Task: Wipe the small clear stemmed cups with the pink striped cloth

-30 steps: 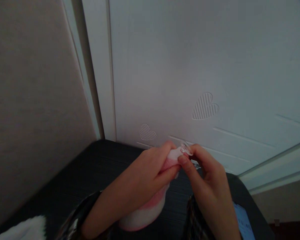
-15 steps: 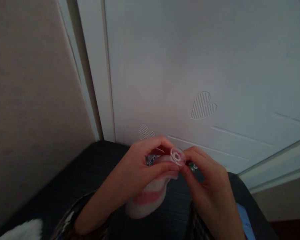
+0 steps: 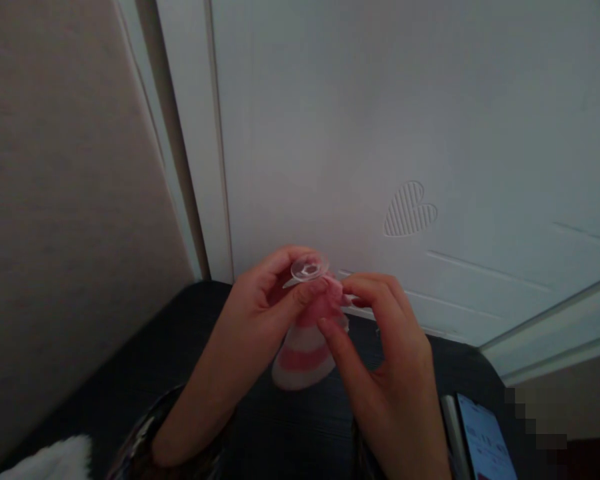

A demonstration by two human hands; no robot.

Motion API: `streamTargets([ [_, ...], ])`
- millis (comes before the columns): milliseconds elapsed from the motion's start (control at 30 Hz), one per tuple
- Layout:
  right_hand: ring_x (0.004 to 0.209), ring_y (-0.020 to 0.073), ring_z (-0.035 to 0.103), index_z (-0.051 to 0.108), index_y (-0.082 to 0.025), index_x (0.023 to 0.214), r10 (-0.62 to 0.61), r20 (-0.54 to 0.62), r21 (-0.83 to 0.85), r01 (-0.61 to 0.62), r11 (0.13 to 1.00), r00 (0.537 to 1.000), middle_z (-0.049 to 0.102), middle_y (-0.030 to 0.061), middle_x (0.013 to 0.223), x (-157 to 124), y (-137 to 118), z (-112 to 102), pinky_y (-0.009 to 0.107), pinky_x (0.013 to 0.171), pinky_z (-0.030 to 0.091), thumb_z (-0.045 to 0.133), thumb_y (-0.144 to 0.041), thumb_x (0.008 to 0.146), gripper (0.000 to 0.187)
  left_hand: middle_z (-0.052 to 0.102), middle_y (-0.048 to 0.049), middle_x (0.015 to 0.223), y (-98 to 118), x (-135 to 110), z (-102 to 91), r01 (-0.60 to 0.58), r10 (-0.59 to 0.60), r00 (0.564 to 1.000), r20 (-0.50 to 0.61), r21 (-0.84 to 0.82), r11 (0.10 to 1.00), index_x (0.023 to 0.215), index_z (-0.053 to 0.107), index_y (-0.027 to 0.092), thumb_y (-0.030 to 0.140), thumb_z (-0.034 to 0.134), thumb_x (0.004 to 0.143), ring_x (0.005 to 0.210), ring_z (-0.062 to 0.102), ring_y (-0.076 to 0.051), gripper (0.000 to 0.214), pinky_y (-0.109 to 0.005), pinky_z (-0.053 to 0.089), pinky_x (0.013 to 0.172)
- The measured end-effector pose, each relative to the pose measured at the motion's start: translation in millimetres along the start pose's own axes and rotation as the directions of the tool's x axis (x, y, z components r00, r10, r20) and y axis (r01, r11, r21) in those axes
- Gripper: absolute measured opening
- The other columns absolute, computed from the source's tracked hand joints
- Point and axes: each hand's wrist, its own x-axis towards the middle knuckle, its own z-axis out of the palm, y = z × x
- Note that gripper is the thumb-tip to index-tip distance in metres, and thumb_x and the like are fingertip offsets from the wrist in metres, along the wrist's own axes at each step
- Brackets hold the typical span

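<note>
Between my hands hangs a pink-and-white striped soft piece point(image 3: 300, 360), its wide rounded end downward; its exact kind is unclear. At its top sits a clear round plastic disc point(image 3: 310, 268) with a hole-like centre. My left hand point(image 3: 265, 307) is closed round the upper end, thumb in front just below the disc. On the other side my right hand point(image 3: 385, 340) grips the bunched pink part with bent fingers, its thumb against the front. Some fingertips are hidden behind the piece.
A dark tabletop point(image 3: 290, 433) lies under my hands. A white panel with an embossed heart point(image 3: 410, 210) stands behind it. To the right lies a phone with a lit screen point(image 3: 485, 437). White fluffy cloth point(image 3: 55, 460) shows at the lower left.
The disc and striped piece have moved left and turned more upright, the disc now facing upward. My right hand has shifted left, its fingers now on the pink part. More of the phone shows.
</note>
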Motion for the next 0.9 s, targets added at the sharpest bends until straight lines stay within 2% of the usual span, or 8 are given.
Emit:
streamTargets([
  [100,0.099,0.0130,0.061,0.060,-0.026,0.108,0.027,0.010,0.015,-0.027,1.000,1.000,0.064,-0.0017,0.106,-0.7,3.0,0.4,0.024,0.087,0.049,0.068,-0.011,0.090,0.025,0.070,0.0020,0.082,1.0,0.0,0.3,0.012,-0.013,1.000,-0.016,-0.012,1.000,0.088,0.070,0.020,0.024,0.077,0.085,0.071,0.064,-0.012,0.009,-0.018,0.052,0.065],
  [267,0.089,0.0168,0.065,0.056,-0.026,0.107,0.235,-0.022,0.045,-0.234,0.971,0.972,0.067,0.0003,0.102,-1.8,8.9,0.5,0.029,0.076,0.051,0.070,-0.024,0.089,0.022,0.072,0.0030,0.082,1.4,-0.8,2.8,0.028,-0.025,0.999,0.029,-0.104,0.994,0.087,0.067,0.022,0.025,0.075,0.089,0.072,0.067,-0.011,0.009,-0.017,0.053,0.065],
  [367,0.086,0.0189,0.065,0.055,-0.024,0.099,0.284,-0.048,0.018,-0.284,0.959,0.958,0.065,0.0005,0.094,-3.4,10.2,-1.4,0.031,0.073,0.049,0.072,-0.027,0.087,0.020,0.074,0.0024,0.084,2.1,-1.2,3.8,0.012,-0.013,1.000,-0.002,-0.129,0.992,0.087,0.064,0.022,0.027,0.072,0.091,0.075,0.070,-0.014,0.011,-0.021,0.056,0.068],
  [433,0.084,0.0186,0.063,0.056,-0.024,0.095,0.270,-0.026,-0.009,-0.271,0.963,0.962,0.064,-0.0002,0.089,-3.8,10.7,-2.9,0.031,0.073,0.047,0.071,-0.024,0.087,0.017,0.074,0.0024,0.083,2.2,-0.8,4.0,-0.002,-0.002,1.000,-0.031,-0.118,0.993,0.088,0.063,0.022,0.027,0.071,0.092,0.074,0.071,-0.014,0.010,-0.022,0.057,0.068],
  [533,0.084,0.0165,0.061,0.061,-0.023,0.089,0.192,0.108,-0.012,-0.191,0.981,0.975,0.064,-0.0007,0.089,-3.1,10.9,-5.4,0.029,0.073,0.045,0.068,-0.019,0.090,0.008,0.073,0.0027,0.081,0.6,0.6,2.8,-0.035,0.030,0.998,-0.056,-0.099,0.995,0.088,0.062,0.022,0.023,0.071,0.091,0.073,0.071,-0.014,0.009,-0.022,0.057,0.066],
  [600,0.083,0.0155,0.061,0.063,-0.022,0.084,0.154,0.152,-0.007,-0.155,0.988,0.976,0.064,-0.0006,0.088,-2.4,10.1,-7.6,0.027,0.072,0.044,0.066,-0.017,0.092,0.010,0.071,0.0026,0.081,-1.4,1.6,1.3,-0.066,0.060,0.995,-0.082,-0.074,0.995,0.089,0.063,0.022,0.023,0.072,0.090,0.074,0.070,-0.015,0.009,-0.023,0.057,0.067],
  [733,0.070,0.0132,0.060,0.063,-0.023,0.083,0.145,0.071,-0.017,-0.144,0.989,0.987,0.065,-0.0029,0.077,-2.4,6.2,-13.1,0.025,0.063,0.043,0.060,-0.019,0.095,0.013,0.070,0.0030,0.084,-4.0,2.1,-0.6,-0.100,0.096,0.988,-0.120,-0.030,0.995,0.088,0.065,0.024,0.022,0.074,0.089,0.078,0.067,-0.014,0.009,-0.021,0.055,0.067],
  [900,0.056,0.0089,0.054,0.060,-0.025,0.079,0.139,-0.069,-0.027,-0.142,0.990,0.988,0.060,-0.0077,0.065,-3.1,5.2,-20.2,0.021,0.050,0.039,0.059,-0.019,0.094,0.016,0.067,0.0027,0.079,1.6,0.2,1.2,-0.067,0.062,0.997,-0.041,-0.112,0.991,0.082,0.067,0.023,0.027,0.078,0.086,0.078,0.064,-0.013,0.012,-0.020,0.052,0.070],
])
